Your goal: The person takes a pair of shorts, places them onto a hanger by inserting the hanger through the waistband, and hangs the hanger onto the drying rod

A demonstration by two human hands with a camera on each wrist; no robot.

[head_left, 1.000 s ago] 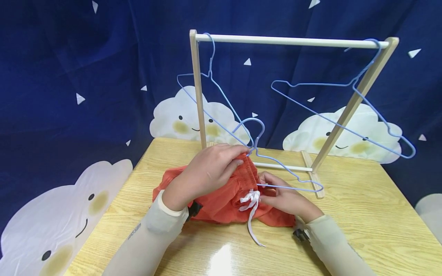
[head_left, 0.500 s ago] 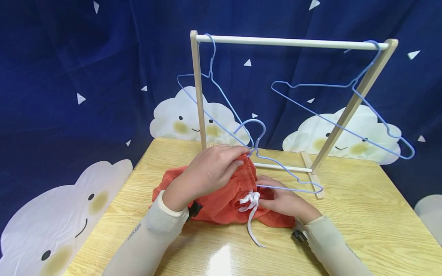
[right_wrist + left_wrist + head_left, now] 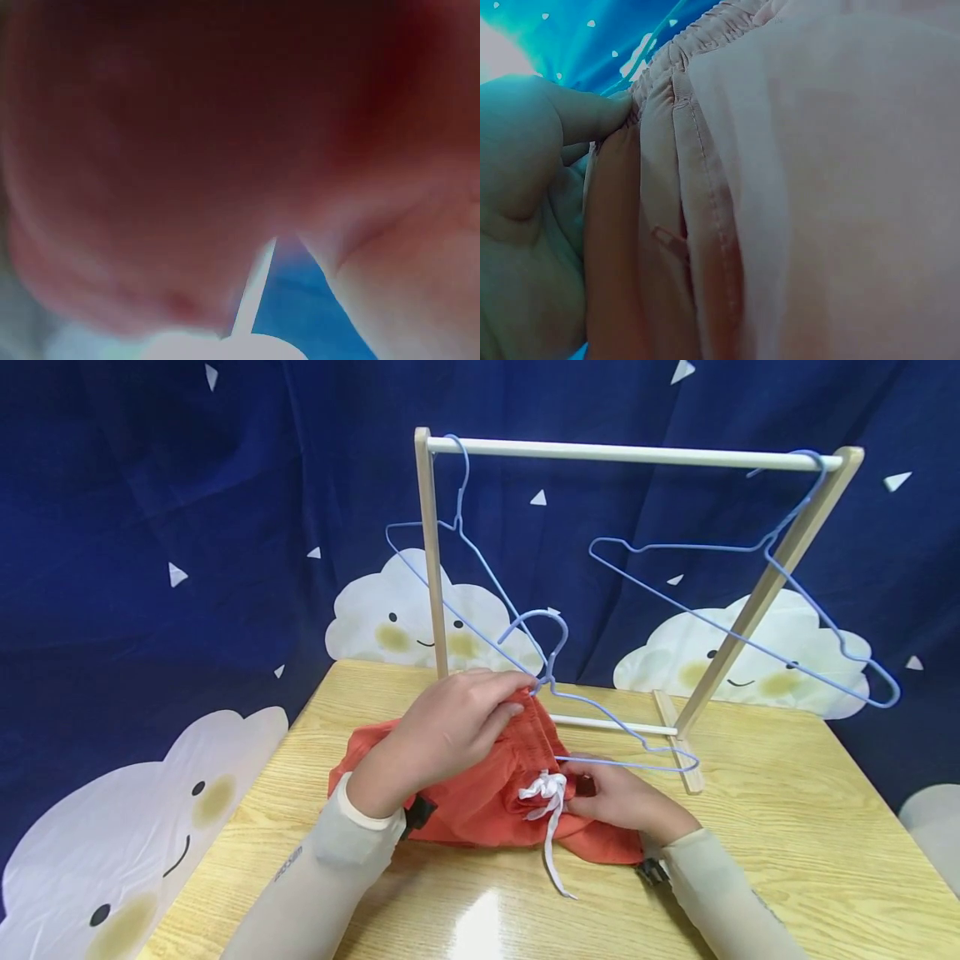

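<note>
Across the table (image 3: pixel 787 827), just in front of the wooden garment rack (image 3: pixel 433 560): orange-red drawstring trousers (image 3: pixel 465 814), bunched, leg length not clear. Long axis roughly left to right; elastic waistband (image 3: pixel 534 727) toward the right-hand side, mouth turned toward the right hand (image 3: pixel 618 793).

Partly inside that mouth: blue wire hanger (image 3: pixel 551 670), left end hidden in cloth, right end projecting past the right hand. Deciding relation, by judgement: lower bar (image 3: pixel 630 765) running crosswise to the waistband edge and into the opening; depth inside not visible.

Left hand (image 3: pixel 453 722): thumb and fingers closed on the upper waistband edge, just beside the hanger neck. Nearer of the two to the raised hook (image 3: pixel 566 631). In left-wrist view, thumb on gathered elastic; wire also caught in the pinch or not, cannot tell.

Right hand: fingers curled at the lower waistband edge, beside the white drawstring (image 3: pixel 550 789), apparently pinching cloth. Nearer of the two to the hanger's exposed end. Right-wrist view too close and blurred to settle contact with the wire.

Behind, on the rack's rail: two more blue wire hangers (image 3: pixel 772 539), one near each upright.
</note>
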